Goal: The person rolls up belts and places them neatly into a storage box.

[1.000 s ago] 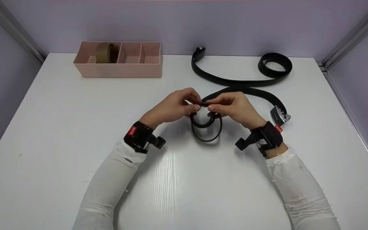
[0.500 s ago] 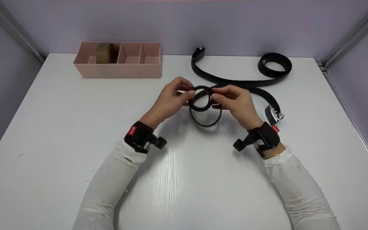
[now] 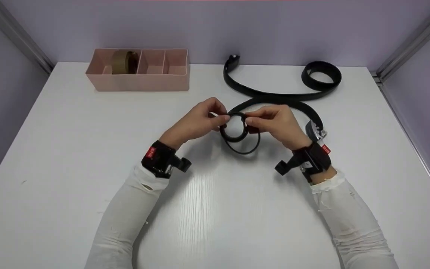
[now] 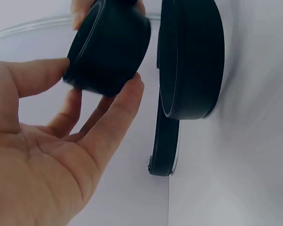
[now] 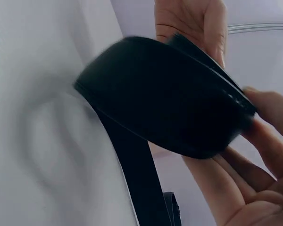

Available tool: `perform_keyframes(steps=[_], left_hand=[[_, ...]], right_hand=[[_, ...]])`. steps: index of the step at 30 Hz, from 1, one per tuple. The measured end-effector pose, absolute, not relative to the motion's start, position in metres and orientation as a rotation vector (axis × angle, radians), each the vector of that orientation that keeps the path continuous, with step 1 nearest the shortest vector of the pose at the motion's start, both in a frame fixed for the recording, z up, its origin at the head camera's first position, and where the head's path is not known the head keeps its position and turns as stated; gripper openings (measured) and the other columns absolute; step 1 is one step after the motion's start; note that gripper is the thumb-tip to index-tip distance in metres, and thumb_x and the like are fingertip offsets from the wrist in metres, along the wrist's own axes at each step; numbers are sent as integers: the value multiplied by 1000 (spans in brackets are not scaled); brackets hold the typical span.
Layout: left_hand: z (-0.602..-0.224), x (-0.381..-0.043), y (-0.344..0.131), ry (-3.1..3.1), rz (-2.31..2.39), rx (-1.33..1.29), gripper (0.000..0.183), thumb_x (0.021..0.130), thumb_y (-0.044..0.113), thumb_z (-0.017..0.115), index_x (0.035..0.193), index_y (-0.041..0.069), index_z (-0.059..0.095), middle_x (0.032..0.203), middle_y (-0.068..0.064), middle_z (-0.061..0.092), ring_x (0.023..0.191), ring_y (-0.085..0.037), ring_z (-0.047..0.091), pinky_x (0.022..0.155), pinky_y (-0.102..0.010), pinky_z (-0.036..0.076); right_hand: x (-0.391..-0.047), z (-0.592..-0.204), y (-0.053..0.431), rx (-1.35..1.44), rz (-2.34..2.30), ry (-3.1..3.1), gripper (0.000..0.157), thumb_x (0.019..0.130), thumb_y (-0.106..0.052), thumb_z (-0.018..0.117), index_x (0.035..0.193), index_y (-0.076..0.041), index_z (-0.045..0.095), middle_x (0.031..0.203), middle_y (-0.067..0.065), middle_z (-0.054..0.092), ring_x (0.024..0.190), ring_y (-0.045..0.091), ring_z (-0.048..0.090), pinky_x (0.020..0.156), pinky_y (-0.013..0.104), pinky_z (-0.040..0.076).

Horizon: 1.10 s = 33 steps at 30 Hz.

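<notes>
A black belt (image 3: 302, 106) has its end rolled into a round loop above the white table. On the left of that loop, the thumb and fingers of my left hand (image 3: 200, 121) pinch its edge. Opposite, my right hand (image 3: 276, 123) pinches the loop between thumb and fingers. In the left wrist view the rolled belt (image 4: 108, 47) shows its broad outer face between the fingers. From the right wrist, the belt band (image 5: 165, 99) covers part of the other hand. A silver buckle (image 3: 315, 131) lies at the belt's far end, beside my right wrist.
Behind lies a second black strip (image 3: 259, 92), coiled at its right end and touching or nearly touching the held belt. A pink divided box (image 3: 142, 83) stands at the back left, with a brown tape roll (image 3: 121, 62) in its left compartment. Walls border the table.
Both hands moved away from me with the loop, then came partly back. The loop now shows as a rounder ring, and the buckle has slid left across the table.
</notes>
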<state>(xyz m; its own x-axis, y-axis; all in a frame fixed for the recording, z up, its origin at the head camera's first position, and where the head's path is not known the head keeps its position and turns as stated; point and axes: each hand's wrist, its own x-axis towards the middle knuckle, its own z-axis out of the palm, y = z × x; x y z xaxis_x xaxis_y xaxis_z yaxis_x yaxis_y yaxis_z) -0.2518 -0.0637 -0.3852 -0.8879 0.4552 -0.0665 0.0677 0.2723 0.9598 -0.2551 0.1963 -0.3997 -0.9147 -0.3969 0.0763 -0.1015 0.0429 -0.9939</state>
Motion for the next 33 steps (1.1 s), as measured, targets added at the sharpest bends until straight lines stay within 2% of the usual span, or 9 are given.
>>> perform_keyframes(steps=[7,13,21,26,33], left_hand=[[-388,-249,-64,2224,1440,643,18,103,20,68,115,8,62,113,-7,68,100,-20,69,86,-32,51],[-389,-249,-63,2205,1413,677,17,103,20,68,115,10,63,111,-7,69,99,-21,71,83,-32,54],[-389,-249,-59,2240,1526,618,16,105,15,65,117,6,61,116,-9,67,98,-20,72,80,-31,57],[-388,-249,-56,2266,1651,541,18,105,14,64,119,4,59,120,-11,66,96,-19,71,82,-30,58],[-389,-248,-53,2302,1802,470,18,105,15,65,118,4,59,113,-9,66,94,-18,70,80,-29,55]], right_hand=[[-253,-398,198,-556,-1718,2104,24,91,-12,83,111,1,78,102,14,78,85,20,76,79,40,63],[-252,-397,198,-548,-1648,2106,26,91,-14,83,112,1,78,100,12,78,84,20,76,79,39,63],[-253,-399,195,-543,-1797,2107,29,93,-15,81,117,1,77,108,13,77,91,19,75,81,36,62],[-254,-402,193,-512,-1977,2093,29,92,-12,82,116,4,75,107,15,76,91,20,76,84,38,62],[-254,-403,192,-491,-2110,2038,26,92,-7,80,115,4,75,111,18,73,92,25,76,86,41,61]])
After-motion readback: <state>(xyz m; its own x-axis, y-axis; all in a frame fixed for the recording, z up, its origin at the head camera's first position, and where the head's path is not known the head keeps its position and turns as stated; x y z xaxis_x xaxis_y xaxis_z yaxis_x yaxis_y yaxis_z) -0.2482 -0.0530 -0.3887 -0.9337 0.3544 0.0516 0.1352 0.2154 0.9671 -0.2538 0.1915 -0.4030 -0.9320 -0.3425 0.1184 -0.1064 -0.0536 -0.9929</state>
